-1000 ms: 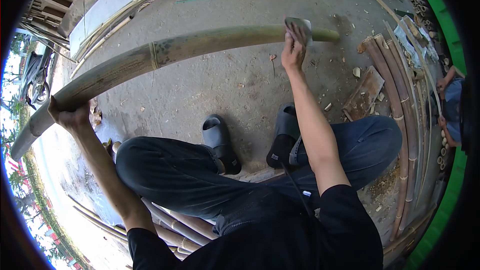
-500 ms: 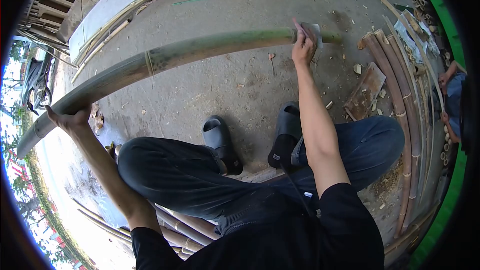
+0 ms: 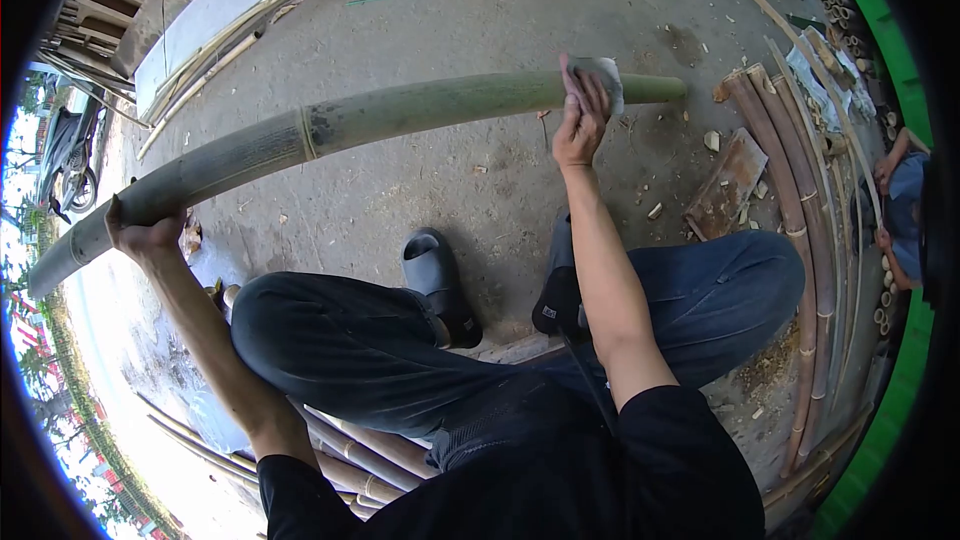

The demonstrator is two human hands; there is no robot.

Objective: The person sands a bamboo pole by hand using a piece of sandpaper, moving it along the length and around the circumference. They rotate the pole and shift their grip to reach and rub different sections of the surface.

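Note:
A long green bamboo pole [image 3: 430, 108] stretches across the view above my knees, with a dark joint left of its middle. My left hand [image 3: 150, 230] is wrapped round the pole near its left end, from below. Toward the right end, my right hand [image 3: 583, 115] presses a grey sheet [image 3: 609, 80], which looks like sandpaper or cloth, against the pole. The sheet is folded over the top of the pole, and my fingers lie on it.
Brown bamboo poles [image 3: 795, 210] lie at the right beside a rusty metal piece [image 3: 732, 180]. Another person [image 3: 905, 205] is at the far right edge. More poles [image 3: 365, 460] lie under my legs. A motorcycle [image 3: 72, 155] stands at the left.
My right hand and the sheet have moved left along the pole. The pole has turned slightly about its axis, and its joint markings have shifted. My left hand still grips it.

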